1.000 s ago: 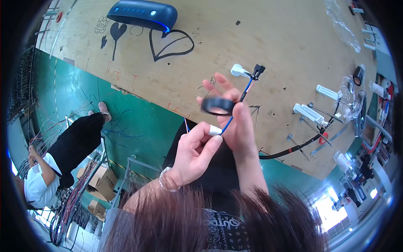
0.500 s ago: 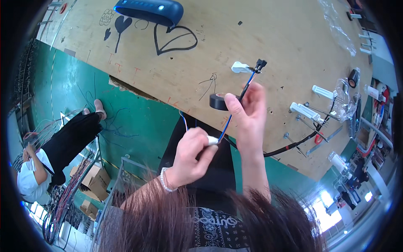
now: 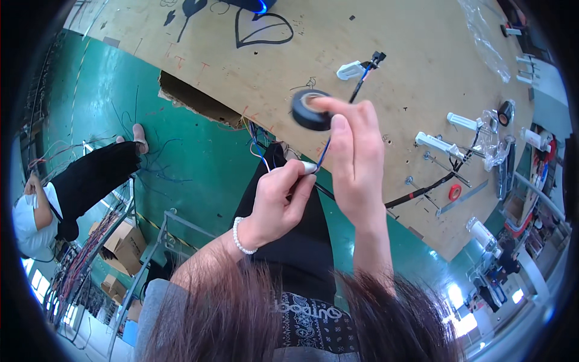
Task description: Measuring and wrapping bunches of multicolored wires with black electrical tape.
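Note:
My left hand (image 3: 278,199), with a white covering on a fingertip, is closed in a pinch on a blue-and-pink wire bundle (image 3: 323,155). Part of the bundle is wrapped in black, and it runs up to a black connector (image 3: 378,58) beside a white holder (image 3: 350,70). My right hand (image 3: 360,160) grips a roll of black tape (image 3: 301,114), a finger in its core. The roll is slightly blurred, just above the wires. More loose wires (image 3: 258,146) hang past my left hand at the table edge.
The wooden table (image 3: 313,36) carries further white holders (image 3: 437,143), metal pegs, a black cable (image 3: 416,194), a red tape roll (image 3: 455,192) and another black roll (image 3: 505,113). A dark blue speaker (image 3: 256,6) sits at the far edge. A person (image 3: 84,187) is at the left, near cartons.
My right hand has swung the tape roll up and left, and a finger now enters its core. My left hand keeps its pinch. The view has shifted, so the speaker is mostly out of frame.

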